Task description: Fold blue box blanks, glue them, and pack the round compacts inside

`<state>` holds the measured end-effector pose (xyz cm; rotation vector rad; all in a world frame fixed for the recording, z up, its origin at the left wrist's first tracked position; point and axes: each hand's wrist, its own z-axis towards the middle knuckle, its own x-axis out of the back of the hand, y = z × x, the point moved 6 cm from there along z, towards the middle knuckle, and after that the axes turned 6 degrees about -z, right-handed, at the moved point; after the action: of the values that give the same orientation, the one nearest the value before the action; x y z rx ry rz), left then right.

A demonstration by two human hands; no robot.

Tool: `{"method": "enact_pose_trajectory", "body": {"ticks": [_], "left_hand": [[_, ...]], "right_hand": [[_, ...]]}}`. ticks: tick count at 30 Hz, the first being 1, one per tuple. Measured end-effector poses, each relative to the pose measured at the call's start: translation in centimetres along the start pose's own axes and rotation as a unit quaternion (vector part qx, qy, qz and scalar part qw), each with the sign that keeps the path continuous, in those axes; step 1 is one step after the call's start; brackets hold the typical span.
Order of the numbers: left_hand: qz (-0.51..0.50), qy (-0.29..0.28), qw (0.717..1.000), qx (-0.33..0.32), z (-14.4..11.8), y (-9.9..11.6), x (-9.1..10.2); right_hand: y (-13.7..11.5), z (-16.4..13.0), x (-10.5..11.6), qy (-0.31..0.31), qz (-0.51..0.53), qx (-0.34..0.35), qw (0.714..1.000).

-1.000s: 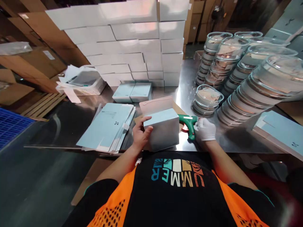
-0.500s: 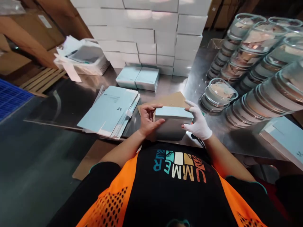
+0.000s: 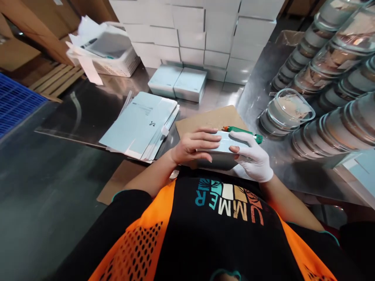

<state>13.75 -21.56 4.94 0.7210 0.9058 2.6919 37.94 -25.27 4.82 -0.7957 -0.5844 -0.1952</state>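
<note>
My left hand [image 3: 193, 146], bare, lies over the top left of a small pale blue box [image 3: 223, 150] near the table's front edge, fingers spread across its lid. My right hand [image 3: 252, 156], in a white glove, grips the box's right side. The box rests on a brown cardboard sheet [image 3: 205, 119]. A green glue gun [image 3: 243, 133] lies on the table just behind the box, free of either hand.
A pile of flat pale blue box blanks [image 3: 140, 125] lies to the left. Two finished boxes [image 3: 177, 82] sit behind, before a wall of stacked white boxes [image 3: 205, 35]. Rows of stacked glass bowls [image 3: 322, 89] fill the right. A white basket [image 3: 111, 58] stands far left.
My right hand let go of the green glue gun and came onto the box. The box's flap was folded shut and both hands now press it down.
</note>
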Motion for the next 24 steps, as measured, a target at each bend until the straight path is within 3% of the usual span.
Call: {"method": "enact_pose_trajectory", "body": {"ticks": [3, 6, 8, 11, 13, 16, 20, 22, 24], "left_hand": [[0.025, -0.033, 0.999, 0.003, 0.0, 0.2, -0.3], [0.043, -0.025, 0.996, -0.076, -0.3, 1.5, -0.7], [0.051, -0.026, 0.991, -0.124, -0.6, 2.0, -0.8], [0.066, -0.050, 0.992, -0.092, -0.4, 0.5, 0.5], [0.083, -0.046, 0.995, -0.012, 0.3, -2.4, 3.2], [0.174, -0.037, 0.975, 0.134, 2.1, -9.1, 9.4], [0.369, -0.113, 0.864, 0.324, 4.4, -18.9, 16.5], [0.411, -0.140, 0.821, 0.370, 5.0, -22.3, 18.2], [0.415, -0.157, 0.809, 0.385, 5.1, -24.9, 18.7]], "right_hand": [[1.0, -1.2, -0.7, -0.002, -0.010, 0.000, 1.000], [3.6, -3.1, -2.1, 0.014, -0.010, -0.098, 0.995], [5.1, -4.1, -3.4, -0.009, 0.008, -0.168, 0.986], [5.8, -3.8, -4.3, -0.033, 0.022, -0.231, 0.972], [6.5, -2.3, -3.5, 0.014, 0.052, -0.286, 0.957], [9.2, 1.7, -1.7, 0.122, 0.124, -0.377, 0.910], [15.3, 9.1, 0.0, 0.189, 0.130, -0.424, 0.876], [18.3, 12.7, 0.1, 0.182, 0.122, -0.432, 0.875], [20.3, 15.6, -0.8, 0.147, 0.118, -0.421, 0.887]]}}
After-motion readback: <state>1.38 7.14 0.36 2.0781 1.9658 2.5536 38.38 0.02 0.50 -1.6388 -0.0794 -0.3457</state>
